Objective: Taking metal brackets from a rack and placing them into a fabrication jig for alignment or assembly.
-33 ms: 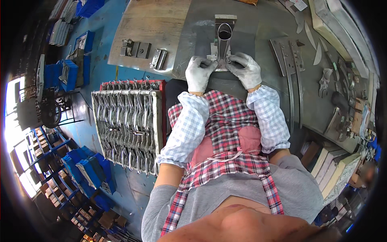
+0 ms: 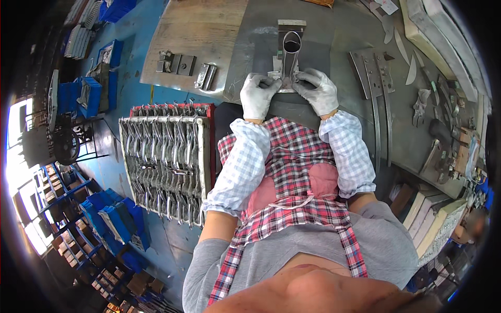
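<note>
A metal fixture (image 2: 292, 26) lies on the grey metal bench top in front of me, with a short round steel tube (image 2: 293, 46) standing up from it, its open end facing up. My left hand (image 2: 257, 95), in a white glove, pinches at the near end of the fixture, left of the tube's foot. Opposite it, my right hand (image 2: 318, 90), gloved too, has thumb and fingertips closed at the right side of the same spot. Whatever small piece lies between the fingertips is hidden by the gloves.
Two small steel blocks (image 2: 180, 63) (image 2: 206, 76) lie on the bench at the left. Long perforated metal bars (image 2: 373, 78) and curved blades (image 2: 412, 70) lie to the right. Beside my left arm stands a rack (image 2: 122, 151) packed with scissor-like metal parts. Blue bins (image 2: 90, 97) stand farther left.
</note>
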Motion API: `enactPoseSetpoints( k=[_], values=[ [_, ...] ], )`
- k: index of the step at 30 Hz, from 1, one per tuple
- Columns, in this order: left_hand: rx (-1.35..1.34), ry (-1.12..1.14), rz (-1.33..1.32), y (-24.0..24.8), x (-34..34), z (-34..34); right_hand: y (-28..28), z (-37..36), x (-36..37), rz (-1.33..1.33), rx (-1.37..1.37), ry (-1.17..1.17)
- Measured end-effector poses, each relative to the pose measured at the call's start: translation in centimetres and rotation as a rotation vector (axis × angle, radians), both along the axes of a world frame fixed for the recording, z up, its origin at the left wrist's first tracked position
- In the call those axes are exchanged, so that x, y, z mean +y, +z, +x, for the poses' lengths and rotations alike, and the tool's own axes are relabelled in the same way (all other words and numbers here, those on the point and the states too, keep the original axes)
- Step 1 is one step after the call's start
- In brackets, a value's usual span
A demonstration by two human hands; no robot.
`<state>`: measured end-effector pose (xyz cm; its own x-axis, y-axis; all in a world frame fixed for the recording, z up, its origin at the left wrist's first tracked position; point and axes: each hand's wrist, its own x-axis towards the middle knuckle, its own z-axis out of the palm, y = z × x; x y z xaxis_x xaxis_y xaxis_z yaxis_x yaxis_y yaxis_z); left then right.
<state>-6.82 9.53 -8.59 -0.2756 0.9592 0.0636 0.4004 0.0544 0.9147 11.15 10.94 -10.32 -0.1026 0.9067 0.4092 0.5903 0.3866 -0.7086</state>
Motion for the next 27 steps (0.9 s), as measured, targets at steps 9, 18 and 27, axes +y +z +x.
enactPoseSetpoints(
  k=[9,18,27],
  values=[
    [0.123,0.005,-0.003,-0.1,-0.3,0.2,-0.4,0.5,0.7,0.244,-0.099,0.103],
    [0.12,0.003,0.051,-0.2,-0.3,0.6,2.6,1.0,1.5,-0.437,0.534,0.13],
    [0.115,0.008,-0.056,0.1,0.0,0.0,0.7,0.0,0.2,0.112,-0.052,0.041]
  ],
)
